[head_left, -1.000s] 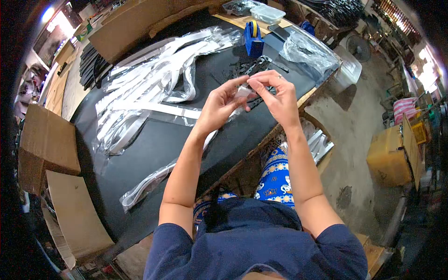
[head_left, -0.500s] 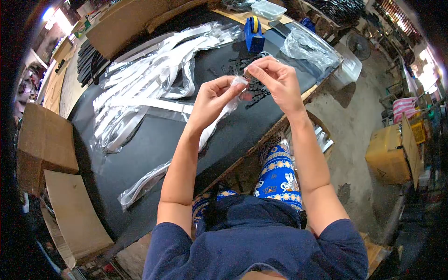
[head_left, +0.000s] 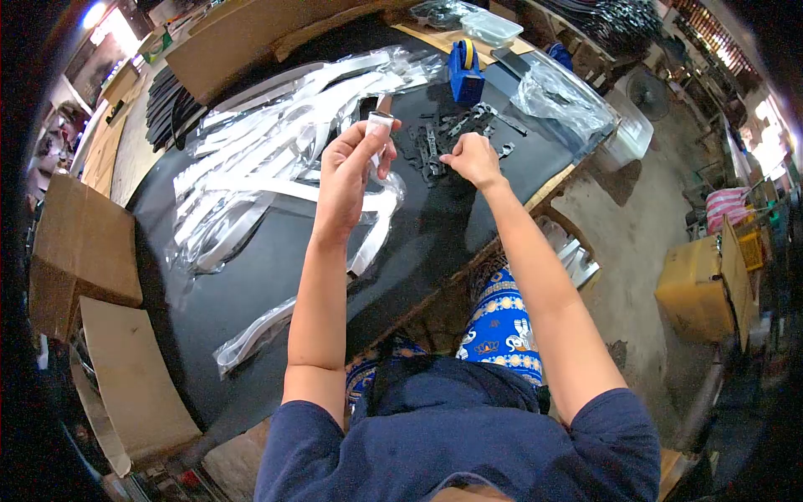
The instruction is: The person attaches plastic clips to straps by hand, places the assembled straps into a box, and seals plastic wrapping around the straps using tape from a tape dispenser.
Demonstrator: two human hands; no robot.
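My left hand (head_left: 347, 171) is closed around the end of a white belt (head_left: 383, 203), thumb pressed on it, with the metal buckle (head_left: 382, 115) sticking up above the fingers. The rest of the belt hangs down in a curve onto the black tabletop. My right hand (head_left: 475, 161) is at the near side of a loose pile of small black plastic pieces (head_left: 429, 151), probably belt hangers. Its fingers are curled together, and whatever lies in them is hidden.
Many white belts in clear plastic sleeves (head_left: 251, 159) cover the table's left half. One wrapped belt (head_left: 251, 339) lies by the front edge. A blue tape dispenser (head_left: 465, 75) and plastic bags (head_left: 548, 105) stand behind the pile. Cardboard boxes (head_left: 88, 243) flank the left.
My hands were together at the belt's end and have parted. The left hand moved left with the belt, raising the buckle; the right came down to the black pieces.
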